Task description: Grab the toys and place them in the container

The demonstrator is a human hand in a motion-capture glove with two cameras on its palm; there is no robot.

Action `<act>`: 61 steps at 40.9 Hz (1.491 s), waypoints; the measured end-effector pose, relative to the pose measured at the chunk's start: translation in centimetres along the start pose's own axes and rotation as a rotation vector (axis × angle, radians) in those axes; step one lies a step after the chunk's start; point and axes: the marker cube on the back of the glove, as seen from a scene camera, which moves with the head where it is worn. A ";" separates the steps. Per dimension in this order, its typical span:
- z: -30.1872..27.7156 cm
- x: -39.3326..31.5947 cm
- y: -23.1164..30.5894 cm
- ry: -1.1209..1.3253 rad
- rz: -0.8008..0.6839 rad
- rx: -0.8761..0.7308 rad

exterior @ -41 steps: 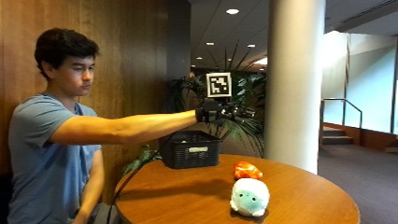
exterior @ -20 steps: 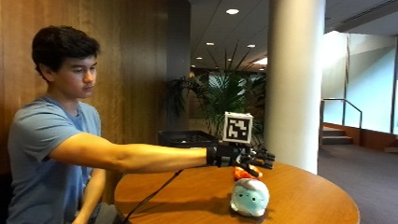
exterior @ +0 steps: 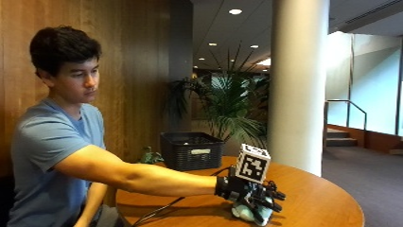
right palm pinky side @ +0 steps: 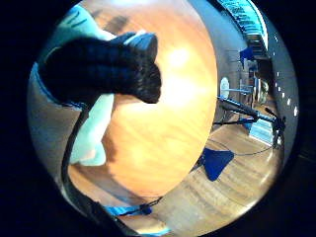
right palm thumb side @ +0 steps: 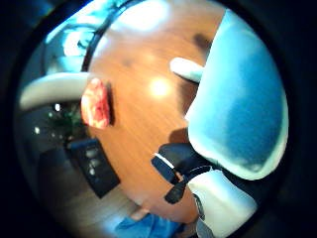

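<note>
The black container [exterior: 192, 150] stands at the tabletop's [exterior: 315, 198] far edge; an orange toy [right palm thumb side: 95, 103] lies on the wood; near the front edge the hand [exterior: 252, 191] rests on the pale blue-and-white plush toy [exterior: 247, 213]. Whether its fingers have closed round the plush, I cannot tell.

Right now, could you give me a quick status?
Right hand on white plush toy, grip unclear. Orange toy on table. Black basket unobstructed.

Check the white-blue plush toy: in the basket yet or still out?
Out. The white-blue plush toy lies on the round table under the gloved right hand, apart from the black basket. The red toy is out too.
</note>
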 end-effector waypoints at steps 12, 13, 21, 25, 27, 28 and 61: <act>0.4 0.2 -0.3 0.043 0.039 -0.029; 0.4 0.3 -0.2 0.031 0.038 -0.010; 0.6 0.5 0.0 -0.023 0.053 0.190; 0.4 0.4 0.1 -0.053 0.062 0.238; 0.2 0.2 0.1 -0.060 0.076 0.246; 0.0 0.1 0.1 -0.059 0.083 0.248; -27.6 -9.3 15.5 -0.036 -0.080 0.493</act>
